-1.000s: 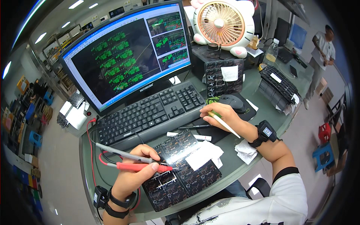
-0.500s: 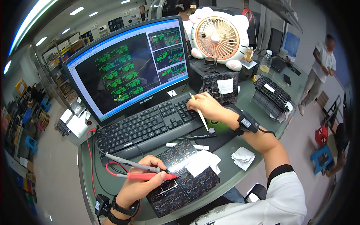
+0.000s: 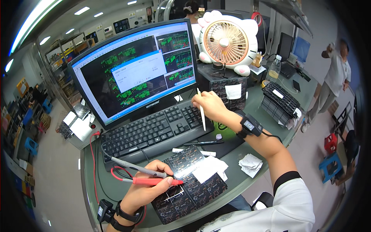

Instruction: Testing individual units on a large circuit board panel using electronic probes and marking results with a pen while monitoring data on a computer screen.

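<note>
My left hand is closed round a red test probe and a grey test probe. Their tips point down at a dark circuit board panel, and the red one seems to touch it near a pale L-shaped outline. My right hand rests at the right end of the black keyboard, fingers bent over the keys. A slim cream-coloured pen-like stick is held among those fingers. On the monitor a white dialog box covers part of a green board layout.
White paper slips lie on the panel, and a paper stack is right of it. A black pen lies below the keyboard. Further back stand a cat-shaped fan, a bottle and stacked dark boards. A person stands at right.
A dialog box has appeared on the monitor. My right hand has shifted slightly left over the keys, and its stick is more upright. The person at right has raised an arm. My left hand stays put.
</note>
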Demonstrator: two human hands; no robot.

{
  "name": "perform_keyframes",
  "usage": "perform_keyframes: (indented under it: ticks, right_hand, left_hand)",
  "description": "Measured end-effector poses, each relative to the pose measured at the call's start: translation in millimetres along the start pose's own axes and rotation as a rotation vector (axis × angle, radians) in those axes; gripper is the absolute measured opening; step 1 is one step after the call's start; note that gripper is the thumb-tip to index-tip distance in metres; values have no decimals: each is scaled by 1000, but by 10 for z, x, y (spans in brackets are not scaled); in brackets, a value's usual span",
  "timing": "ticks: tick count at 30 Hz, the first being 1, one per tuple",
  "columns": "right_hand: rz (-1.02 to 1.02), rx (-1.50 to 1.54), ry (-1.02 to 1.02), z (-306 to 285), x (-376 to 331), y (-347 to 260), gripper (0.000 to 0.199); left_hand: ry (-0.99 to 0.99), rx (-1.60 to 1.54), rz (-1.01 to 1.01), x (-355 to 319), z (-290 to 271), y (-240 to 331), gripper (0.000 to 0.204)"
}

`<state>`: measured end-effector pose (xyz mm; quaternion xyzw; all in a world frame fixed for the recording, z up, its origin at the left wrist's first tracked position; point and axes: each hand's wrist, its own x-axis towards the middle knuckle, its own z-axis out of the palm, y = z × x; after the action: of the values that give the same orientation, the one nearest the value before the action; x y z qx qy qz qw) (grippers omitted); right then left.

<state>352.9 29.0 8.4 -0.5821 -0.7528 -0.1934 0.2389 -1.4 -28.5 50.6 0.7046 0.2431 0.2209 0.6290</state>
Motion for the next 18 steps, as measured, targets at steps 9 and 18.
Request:
perform_keyframes:
  ticks: [9,18]
  right_hand:
    - [-29,-24,-93,93,-23,-15,8]
    - [64,201,-13,120,163,-121,16]
  left_hand:
    - [-9,23,11,8,-23,11,18]
    - [-56,18,24,7,-36,25,20]
